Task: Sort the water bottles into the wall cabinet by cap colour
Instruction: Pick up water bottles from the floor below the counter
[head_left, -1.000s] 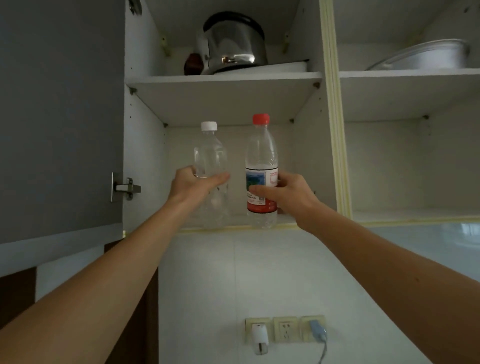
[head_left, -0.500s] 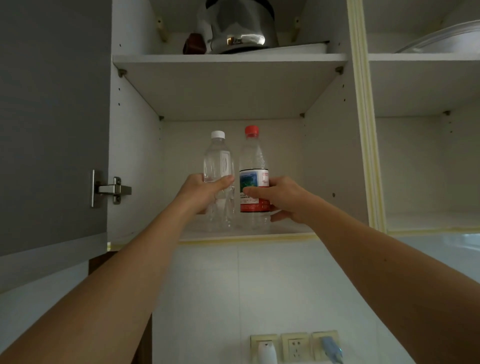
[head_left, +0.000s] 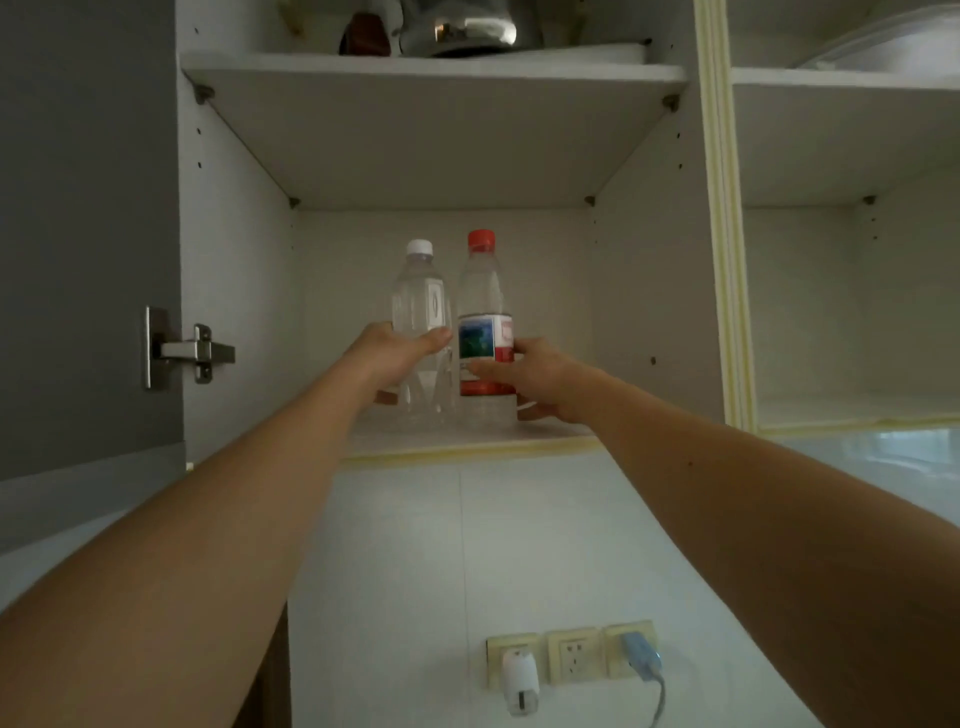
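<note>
Two bottles upright, side by side on cabinet shelf (head_left: 467, 441).
Left grip (head_left: 395, 353) curled round white-cap bottle (head_left: 421, 312); right grip (head_left: 524, 374) round red-cap bottle (head_left: 480, 296).

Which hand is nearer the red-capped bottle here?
Right. The right hand grips the red-capped bottle at its label; the left hand holds the white-capped bottle just to its left.

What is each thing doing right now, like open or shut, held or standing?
Cabinet door: open.
White-cap bottle: capped, upright on the lower shelf, held by the left hand.
Red-cap bottle: capped, upright, held by the right hand.
White plug: in its socket.
Middle socket: free.
</note>
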